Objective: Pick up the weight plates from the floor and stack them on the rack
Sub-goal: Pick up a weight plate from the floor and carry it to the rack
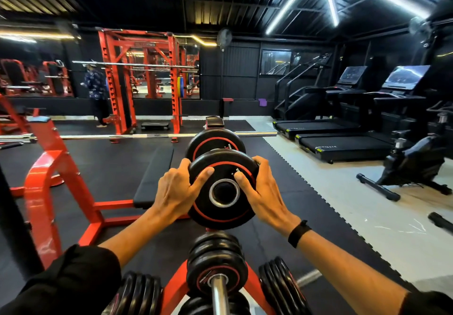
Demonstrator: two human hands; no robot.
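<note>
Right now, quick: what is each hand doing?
Left hand: closed, gripping the left edge of the round black weight plate with a red ring.
Right hand: closed, gripping the same plate's right edge.

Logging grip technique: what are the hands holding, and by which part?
Both hands, left hand and right hand, grip one round black weight plate with a red ring by its opposite outer rims.

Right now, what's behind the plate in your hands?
Another black weight plate with a red ring stands right behind the held plate. The held plate covers its lower half and whatever supports it.
</note>
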